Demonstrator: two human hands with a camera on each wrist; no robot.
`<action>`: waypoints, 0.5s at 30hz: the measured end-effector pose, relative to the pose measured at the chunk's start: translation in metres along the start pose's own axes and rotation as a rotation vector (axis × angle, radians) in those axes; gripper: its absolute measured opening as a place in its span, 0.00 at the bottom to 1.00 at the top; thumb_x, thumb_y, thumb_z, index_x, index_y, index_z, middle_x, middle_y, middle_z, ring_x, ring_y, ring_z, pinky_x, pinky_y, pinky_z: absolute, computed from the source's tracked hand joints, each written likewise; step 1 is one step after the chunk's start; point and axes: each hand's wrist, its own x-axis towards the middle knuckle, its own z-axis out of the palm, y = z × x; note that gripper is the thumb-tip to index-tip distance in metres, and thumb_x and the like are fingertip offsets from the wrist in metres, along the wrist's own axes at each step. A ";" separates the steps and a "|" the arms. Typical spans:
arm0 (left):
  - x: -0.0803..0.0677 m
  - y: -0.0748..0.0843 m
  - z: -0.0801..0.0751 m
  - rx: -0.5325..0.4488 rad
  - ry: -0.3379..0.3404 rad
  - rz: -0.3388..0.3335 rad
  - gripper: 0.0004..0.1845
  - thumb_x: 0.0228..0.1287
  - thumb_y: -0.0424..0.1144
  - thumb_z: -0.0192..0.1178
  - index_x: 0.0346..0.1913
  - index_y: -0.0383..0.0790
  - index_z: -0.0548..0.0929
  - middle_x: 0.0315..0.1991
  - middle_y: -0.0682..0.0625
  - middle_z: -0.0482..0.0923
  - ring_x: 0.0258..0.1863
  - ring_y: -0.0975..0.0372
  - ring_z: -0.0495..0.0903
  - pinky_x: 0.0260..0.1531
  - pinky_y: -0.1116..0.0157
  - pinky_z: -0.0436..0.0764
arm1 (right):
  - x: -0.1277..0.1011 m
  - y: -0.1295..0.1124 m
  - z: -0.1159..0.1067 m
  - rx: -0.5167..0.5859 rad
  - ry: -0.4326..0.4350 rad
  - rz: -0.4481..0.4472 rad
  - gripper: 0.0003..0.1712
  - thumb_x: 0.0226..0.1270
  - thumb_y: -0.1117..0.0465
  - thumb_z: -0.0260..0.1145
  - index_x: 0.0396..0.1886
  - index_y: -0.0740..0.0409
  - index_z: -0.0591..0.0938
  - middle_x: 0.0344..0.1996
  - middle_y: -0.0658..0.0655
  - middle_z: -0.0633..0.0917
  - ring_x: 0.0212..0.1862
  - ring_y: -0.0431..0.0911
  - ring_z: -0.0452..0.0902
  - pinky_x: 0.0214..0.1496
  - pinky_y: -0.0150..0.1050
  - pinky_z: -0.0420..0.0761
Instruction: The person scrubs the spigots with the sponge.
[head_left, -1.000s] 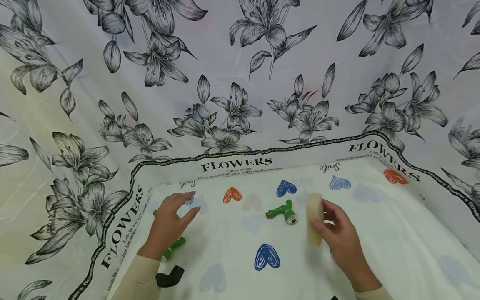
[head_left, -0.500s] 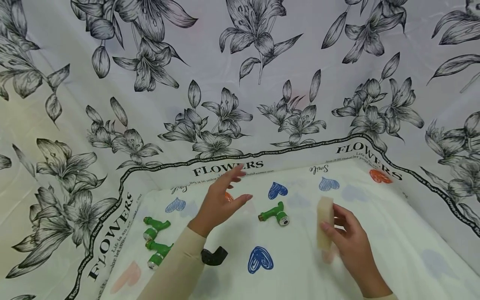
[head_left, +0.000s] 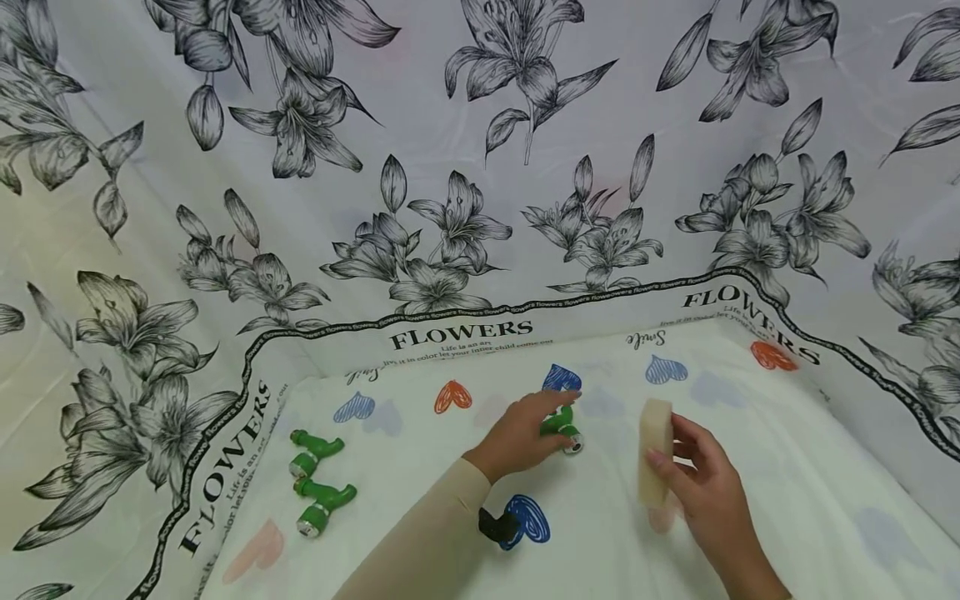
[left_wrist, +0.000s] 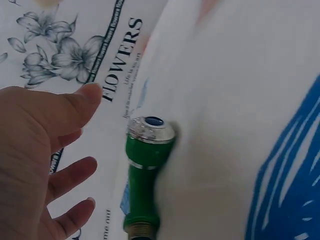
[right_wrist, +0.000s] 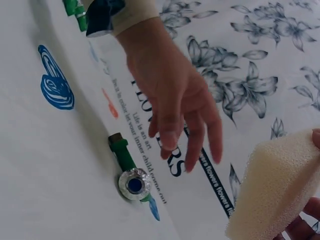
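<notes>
A green plastic faucet (head_left: 564,427) with a silver cap lies in the middle of the white, heart-printed cloth (head_left: 757,492). My left hand (head_left: 557,414) hovers over it with fingers straight and spread. In the left wrist view the faucet (left_wrist: 145,165) lies just beside the open fingers (left_wrist: 75,175), and the right wrist view shows the fingers (right_wrist: 192,145) hanging above the faucet (right_wrist: 127,167), apart from it. My right hand (head_left: 667,457) grips a beige sponge block (head_left: 654,450) upright just right of the faucet; the same sponge (right_wrist: 275,190) fills the corner of the right wrist view.
Two more green faucets (head_left: 315,451) (head_left: 322,503) lie side by side near the cloth's left edge. Flower-printed sheeting (head_left: 480,192) rises like a wall behind and on both sides. A black wrist strap (head_left: 498,525) sits on my left sleeve.
My left hand has swung from the two faucets at the left, across the cloth, to just over the middle faucet. The right hand with the sponge has stayed almost still.
</notes>
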 end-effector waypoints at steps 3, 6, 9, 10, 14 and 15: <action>0.006 -0.007 0.018 0.133 -0.089 -0.006 0.36 0.71 0.45 0.77 0.79 0.58 0.77 0.73 0.64 0.75 0.68 0.61 0.76 0.69 0.55 0.77 | -0.002 0.001 0.001 -0.035 0.006 0.023 0.35 0.79 0.61 0.73 0.80 0.60 0.70 0.61 0.52 0.80 0.56 0.43 0.80 0.50 0.29 0.86; 0.009 -0.011 0.030 0.294 -0.156 0.018 0.34 0.71 0.47 0.77 0.77 0.61 0.79 0.71 0.65 0.77 0.64 0.63 0.76 0.63 0.57 0.78 | -0.003 0.001 0.003 -0.067 0.003 0.038 0.36 0.80 0.57 0.73 0.80 0.59 0.70 0.62 0.54 0.79 0.57 0.43 0.78 0.51 0.28 0.85; 0.009 -0.013 0.038 0.417 -0.178 0.060 0.30 0.75 0.47 0.74 0.76 0.64 0.80 0.69 0.64 0.78 0.60 0.63 0.76 0.55 0.63 0.75 | -0.003 0.002 0.006 -0.081 -0.005 0.033 0.36 0.80 0.56 0.73 0.80 0.60 0.70 0.63 0.57 0.78 0.58 0.45 0.78 0.52 0.28 0.84; 0.009 -0.013 0.040 0.446 -0.176 0.074 0.29 0.76 0.46 0.72 0.76 0.64 0.80 0.68 0.62 0.78 0.59 0.63 0.76 0.53 0.64 0.74 | -0.003 0.002 0.007 -0.082 -0.009 0.028 0.36 0.80 0.57 0.73 0.80 0.60 0.70 0.64 0.57 0.78 0.58 0.45 0.78 0.52 0.28 0.84; 0.006 -0.015 0.043 0.516 -0.160 0.114 0.24 0.82 0.42 0.66 0.74 0.63 0.81 0.65 0.58 0.78 0.56 0.62 0.76 0.52 0.66 0.74 | -0.001 0.004 0.012 -0.095 -0.028 0.003 0.35 0.80 0.57 0.73 0.80 0.60 0.71 0.65 0.58 0.77 0.58 0.44 0.77 0.52 0.28 0.85; 0.006 -0.015 0.042 0.512 -0.161 0.110 0.23 0.83 0.41 0.64 0.74 0.63 0.81 0.65 0.58 0.78 0.56 0.61 0.76 0.54 0.66 0.75 | -0.001 0.005 0.013 -0.101 -0.033 -0.004 0.35 0.80 0.57 0.72 0.80 0.60 0.71 0.65 0.58 0.77 0.58 0.43 0.77 0.52 0.28 0.84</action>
